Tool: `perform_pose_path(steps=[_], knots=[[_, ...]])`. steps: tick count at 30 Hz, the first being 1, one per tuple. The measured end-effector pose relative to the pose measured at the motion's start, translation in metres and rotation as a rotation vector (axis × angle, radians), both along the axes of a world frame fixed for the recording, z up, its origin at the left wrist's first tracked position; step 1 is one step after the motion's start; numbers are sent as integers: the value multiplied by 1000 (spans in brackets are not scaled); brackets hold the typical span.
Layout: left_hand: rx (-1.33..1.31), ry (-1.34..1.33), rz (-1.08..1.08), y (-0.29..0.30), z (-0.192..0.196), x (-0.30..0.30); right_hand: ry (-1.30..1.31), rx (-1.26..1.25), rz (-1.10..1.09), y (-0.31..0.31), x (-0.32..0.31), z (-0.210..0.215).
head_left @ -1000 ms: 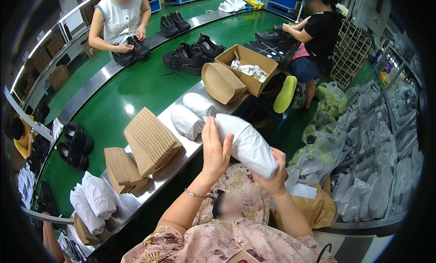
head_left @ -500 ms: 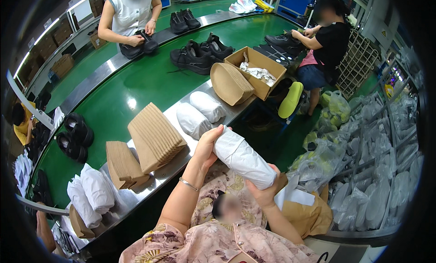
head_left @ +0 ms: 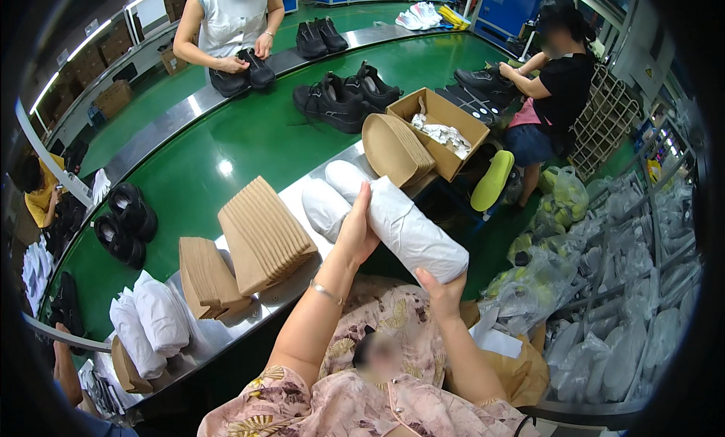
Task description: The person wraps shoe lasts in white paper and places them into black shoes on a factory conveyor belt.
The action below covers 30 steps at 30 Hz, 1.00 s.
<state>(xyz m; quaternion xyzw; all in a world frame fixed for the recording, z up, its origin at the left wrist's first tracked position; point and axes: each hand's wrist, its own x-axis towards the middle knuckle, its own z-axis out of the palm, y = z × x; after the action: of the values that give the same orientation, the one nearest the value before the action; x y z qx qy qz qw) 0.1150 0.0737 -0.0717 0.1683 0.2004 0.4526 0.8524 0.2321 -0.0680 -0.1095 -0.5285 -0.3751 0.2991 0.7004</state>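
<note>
A long white paper-wrapped bundle (head_left: 420, 233) is held at a slant between my two hands; what lies inside the paper is hidden. My left hand (head_left: 359, 227) grips its upper left end, and my right hand (head_left: 444, 290) is closed round its lower right end. Just beyond my left hand, two similar white bundles, one nearer (head_left: 325, 209) and one farther (head_left: 345, 180), rest on the metal ledge (head_left: 266, 292). The held bundle partly covers the farther one.
Stacks of folded brown cardboard (head_left: 264, 237) stand along the ledge, with more wrapped bundles (head_left: 160, 316) at left. An open box (head_left: 447, 146) sits at its far end. Black shoes (head_left: 332, 105) lie on the green conveyor (head_left: 189, 180). Two people handle shoes across and at right.
My hands have carried the wrapped bundle slightly up and away from me, so it now overlaps the farther bundle on the ledge. The whole view has shifted a little.
</note>
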Motion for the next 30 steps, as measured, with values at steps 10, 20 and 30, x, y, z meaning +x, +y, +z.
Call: perform_pose_path(steps=[10,20,30], knots=[[864,1465,362,14,-70,-34,-448,90,-127,153,-15,-18],[1027,1703,504,-5,-89,-37,-879,-69,-250,183,-36,-84],[1257,1303,795,-71,-9,-69,-850,-250,-78,161,-23,-60]])
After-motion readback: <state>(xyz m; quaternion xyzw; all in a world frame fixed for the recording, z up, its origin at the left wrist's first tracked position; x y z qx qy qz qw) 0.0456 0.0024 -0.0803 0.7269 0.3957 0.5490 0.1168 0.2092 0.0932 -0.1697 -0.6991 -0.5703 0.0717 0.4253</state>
